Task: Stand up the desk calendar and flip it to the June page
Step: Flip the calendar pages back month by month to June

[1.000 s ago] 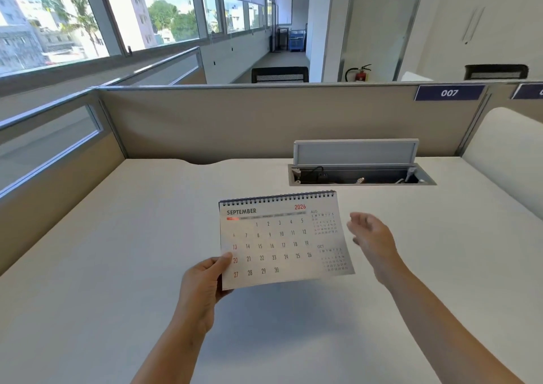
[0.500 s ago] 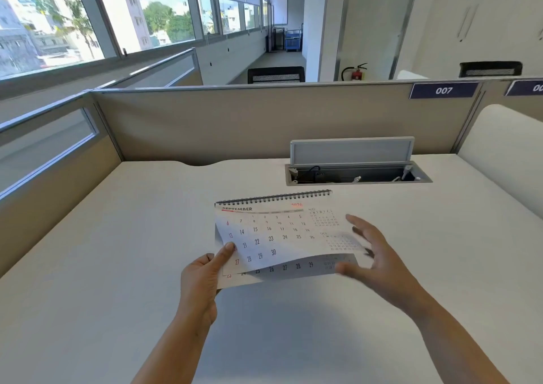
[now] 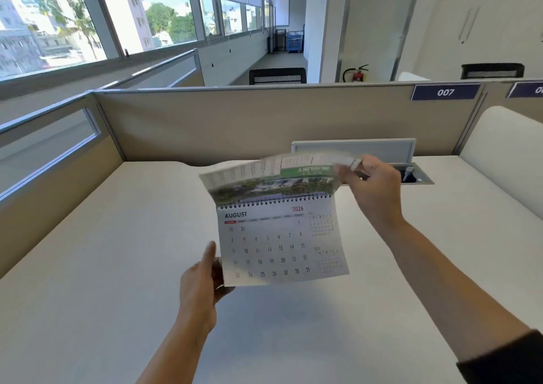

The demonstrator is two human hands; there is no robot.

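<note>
The spiral-bound desk calendar [image 3: 276,242] is held in the air above the white desk [image 3: 102,251], its front page reading AUGUST 2026. My left hand [image 3: 202,283] grips its lower left corner. My right hand [image 3: 370,183] pinches the edge of a lifted page [image 3: 270,177], which is swung up over the spiral binding; its back shows a green landscape photo and is motion-blurred. The calendar is not standing on the desk.
A beige partition [image 3: 235,119] closes the desk at the back and left. An open cable tray with a raised grey lid [image 3: 352,148] is sunk in the desk behind my right hand. A white rounded panel [image 3: 505,160] stands at the right.
The September page was caught by my right hand and swung up over the binding; August now shows. The calendar rose slightly, with my left hand still on its corner.
</note>
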